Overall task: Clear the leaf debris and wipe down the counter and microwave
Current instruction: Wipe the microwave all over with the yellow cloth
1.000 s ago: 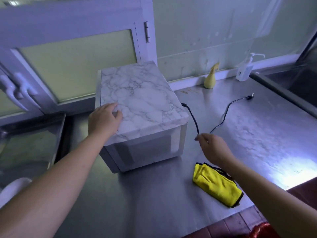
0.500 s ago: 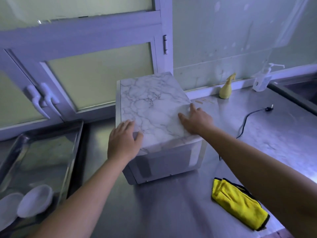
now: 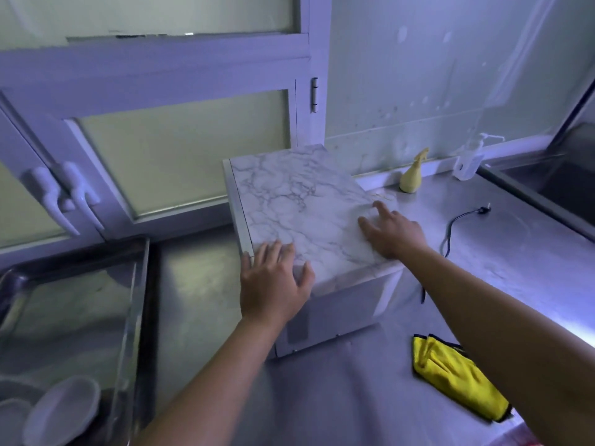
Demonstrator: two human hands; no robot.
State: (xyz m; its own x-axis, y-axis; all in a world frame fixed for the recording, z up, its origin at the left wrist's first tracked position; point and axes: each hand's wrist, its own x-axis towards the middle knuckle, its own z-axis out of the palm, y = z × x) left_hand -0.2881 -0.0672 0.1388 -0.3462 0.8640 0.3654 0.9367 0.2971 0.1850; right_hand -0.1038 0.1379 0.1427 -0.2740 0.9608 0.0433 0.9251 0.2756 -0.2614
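Observation:
A microwave (image 3: 299, 204) with a marble-patterned top stands on the steel counter (image 3: 338, 397). My left hand (image 3: 273, 284) lies on the microwave's near left corner, fingers spread over the edge. My right hand (image 3: 391, 233) rests flat on its near right side, fingers apart. A folded yellow cloth (image 3: 450, 378) lies on the counter at the front right, partly under my right forearm. The microwave's black power cord (image 3: 450, 226) trails unplugged across the counter to the right. A few small yellowish leaf bits (image 3: 383, 197) lie behind the microwave's right corner.
A yellow spray bottle (image 3: 412, 178) and a clear pump bottle (image 3: 467, 162) stand against the back wall. A sink (image 3: 563, 188) is at the far right. A steel tray (image 3: 135, 317) with white bowls (image 3: 61, 410) sits on the left. Window frames with handles (image 3: 64, 194) rise behind.
My right hand let go of the power cord and moved up onto the microwave's top right. My left hand shifted on the near left corner. The view swung left and up.

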